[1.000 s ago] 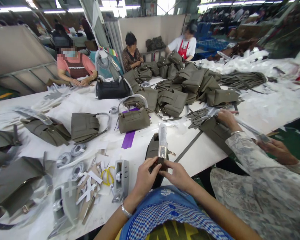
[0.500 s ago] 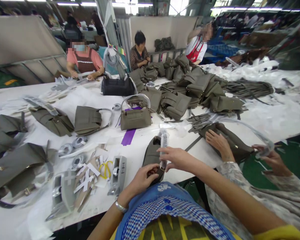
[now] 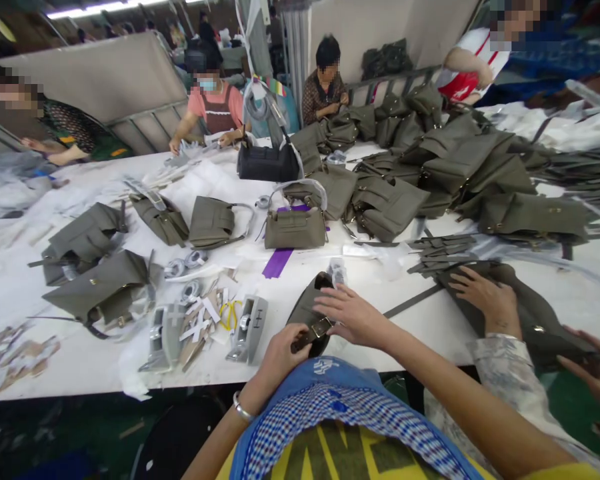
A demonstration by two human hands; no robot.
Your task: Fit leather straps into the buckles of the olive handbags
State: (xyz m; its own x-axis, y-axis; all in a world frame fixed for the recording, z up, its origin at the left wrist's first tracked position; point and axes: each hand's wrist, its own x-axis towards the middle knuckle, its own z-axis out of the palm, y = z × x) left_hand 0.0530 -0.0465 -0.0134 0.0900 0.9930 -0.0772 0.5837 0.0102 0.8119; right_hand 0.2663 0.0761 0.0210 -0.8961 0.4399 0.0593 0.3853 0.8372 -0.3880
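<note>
A small olive-green handbag [image 3: 305, 301] lies on the table right in front of me. My left hand [image 3: 289, 348] is closed around its short dark strap [image 3: 303, 341], just beside a gold buckle [image 3: 322, 326]. Across the bag's right side reaches my right hand [image 3: 353, 316], its fingers stretched out and the tips close to the buckle. Whether those fingertips press on the strap is hard to make out. A plastic-wrapped handle [image 3: 337, 272] shows behind my right fingers.
Tape dispensers [image 3: 247, 330] and yellow scissors [image 3: 229, 315] lie left of my bag. An olive bag with a wrapped handle [image 3: 296, 229] stands ahead, near a black bag [image 3: 267, 163]. Bags are heaped at the back right. A co-worker's hand [image 3: 490, 300] rests on another bag.
The view has swung left. My left hand now has the strap out beside the buckle, and the plastic-wrapped handle has dropped back behind my right hand. The co-worker's bag has shifted rightward in view.
</note>
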